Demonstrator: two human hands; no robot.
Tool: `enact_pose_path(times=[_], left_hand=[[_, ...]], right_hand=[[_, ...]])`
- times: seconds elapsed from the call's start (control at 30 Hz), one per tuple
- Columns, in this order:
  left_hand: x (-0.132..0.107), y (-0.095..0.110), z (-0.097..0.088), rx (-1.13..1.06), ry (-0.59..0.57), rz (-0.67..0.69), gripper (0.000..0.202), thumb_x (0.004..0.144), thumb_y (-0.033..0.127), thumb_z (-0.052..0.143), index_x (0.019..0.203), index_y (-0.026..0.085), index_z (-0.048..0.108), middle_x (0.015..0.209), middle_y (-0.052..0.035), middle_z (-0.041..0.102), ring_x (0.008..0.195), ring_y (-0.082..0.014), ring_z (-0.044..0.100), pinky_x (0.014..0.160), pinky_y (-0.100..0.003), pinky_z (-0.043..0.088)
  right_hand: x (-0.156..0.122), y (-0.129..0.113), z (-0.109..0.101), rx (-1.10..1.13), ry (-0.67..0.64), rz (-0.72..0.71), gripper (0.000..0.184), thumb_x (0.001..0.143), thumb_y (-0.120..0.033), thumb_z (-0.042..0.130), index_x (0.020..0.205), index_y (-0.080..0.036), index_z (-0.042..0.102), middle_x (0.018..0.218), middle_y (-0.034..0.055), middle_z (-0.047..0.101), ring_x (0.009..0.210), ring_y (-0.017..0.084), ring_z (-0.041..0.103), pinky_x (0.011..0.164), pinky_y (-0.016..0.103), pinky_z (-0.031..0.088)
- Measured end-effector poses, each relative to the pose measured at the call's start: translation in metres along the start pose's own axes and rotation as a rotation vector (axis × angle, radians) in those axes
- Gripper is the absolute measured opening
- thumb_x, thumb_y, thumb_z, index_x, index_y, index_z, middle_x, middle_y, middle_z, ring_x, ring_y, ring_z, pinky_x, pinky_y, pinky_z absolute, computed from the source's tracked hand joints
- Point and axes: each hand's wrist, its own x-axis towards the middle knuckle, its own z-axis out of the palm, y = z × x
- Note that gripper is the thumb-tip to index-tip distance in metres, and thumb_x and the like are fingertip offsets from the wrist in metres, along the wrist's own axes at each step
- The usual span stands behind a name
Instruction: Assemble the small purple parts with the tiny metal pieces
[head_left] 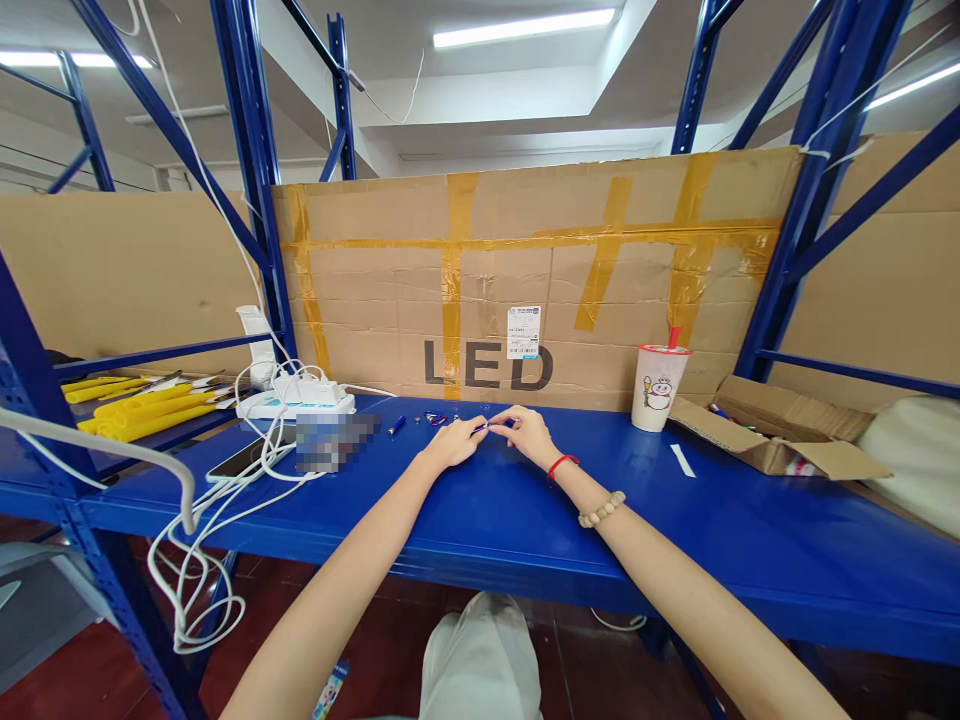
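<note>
My left hand (454, 444) and my right hand (528, 436) meet over the blue shelf top, fingertips pinched close together. Between them is a thin dark blue pen-like piece (510, 423) with a shiny part near the left fingertips. Whether it is one piece or two I cannot tell, as the fingers cover much of it. Left of the hands lies a short blue cylinder (397, 425), apart from them. Several small blue and metallic parts (435, 418) lie just behind the left hand, too small to name.
A white power strip (319, 393) with tangled white cables and a phone (251, 455) occupy the left side. Yellow-handled tools (150, 412) lie beyond the post. On the right stand a paper cup (658, 390) with a red straw and an open cardboard box (780, 435). Cardboard (360, 310) walls the back.
</note>
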Motion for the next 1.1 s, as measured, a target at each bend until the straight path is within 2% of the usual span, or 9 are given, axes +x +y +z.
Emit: enact_pose_path(times=[0.17, 0.3, 0.47, 0.63, 0.87, 1.1], left_hand=[[-0.001, 0.002, -0.001, -0.014, 0.004, -0.005, 0.029, 0.091, 0.035, 0.03, 0.108, 0.025, 0.051, 0.107, -0.005, 0.062, 0.098, -0.0248, 0.058, 0.084, -0.036, 0.043], [-0.001, 0.002, 0.001, -0.047, 0.007, -0.001, 0.028, 0.092, 0.036, 0.029, 0.107, 0.025, 0.049, 0.106, -0.0039, 0.062, 0.097, -0.0218, 0.058, 0.084, -0.032, 0.043], [-0.002, 0.003, 0.003, -0.095, 0.005, -0.003, 0.029, 0.093, 0.039, 0.025, 0.105, 0.024, 0.047, 0.093, -0.0033, 0.063, 0.085, -0.0204, 0.061, 0.074, -0.03, 0.045], [-0.005, 0.011, 0.002, -0.222, 0.051, 0.062, 0.025, 0.094, 0.031, 0.024, 0.107, 0.023, 0.044, 0.084, -0.0015, 0.061, 0.081, -0.0182, 0.06, 0.071, -0.028, 0.044], [-0.004, 0.014, 0.003, -0.221, 0.069, 0.075, 0.025, 0.093, 0.032, 0.029, 0.107, 0.025, 0.048, 0.1, -0.0022, 0.062, 0.093, -0.0189, 0.059, 0.081, -0.03, 0.043], [-0.004, 0.012, 0.005, -0.185, 0.024, 0.076, 0.025, 0.092, 0.032, 0.03, 0.104, 0.023, 0.051, 0.101, -0.003, 0.063, 0.094, -0.0193, 0.059, 0.082, -0.029, 0.044]], right_hand=[[0.0, 0.001, 0.0, 0.039, 0.006, -0.001, 0.02, 0.072, -0.035, 0.066, 0.078, -0.016, 0.069, 0.082, 0.0017, 0.063, 0.041, 0.005, 0.051, 0.049, 0.02, 0.042], [0.001, 0.002, 0.001, 0.081, 0.012, 0.004, 0.024, 0.07, -0.039, 0.066, 0.077, -0.016, 0.069, 0.083, 0.0032, 0.063, 0.04, 0.004, 0.051, 0.046, 0.02, 0.042], [0.003, 0.003, -0.001, 0.159, 0.0, 0.023, 0.033, 0.066, -0.045, 0.067, 0.077, -0.014, 0.068, 0.084, 0.0058, 0.063, 0.039, 0.004, 0.049, 0.04, 0.019, 0.04], [0.003, 0.0, -0.01, 0.234, -0.02, 0.054, 0.042, 0.062, -0.052, 0.067, 0.077, -0.012, 0.067, 0.087, 0.0081, 0.063, 0.042, 0.005, 0.05, 0.036, 0.018, 0.037], [0.002, -0.004, -0.017, 0.279, -0.096, 0.081, 0.045, 0.057, -0.05, 0.07, 0.078, -0.011, 0.065, 0.07, 0.0056, 0.062, 0.042, 0.005, 0.047, 0.035, 0.016, 0.034], [0.003, 0.005, -0.017, 0.262, -0.148, 0.057, 0.041, 0.057, -0.048, 0.071, 0.073, -0.011, 0.065, 0.064, 0.0033, 0.061, 0.041, 0.006, 0.047, 0.037, 0.016, 0.035]])
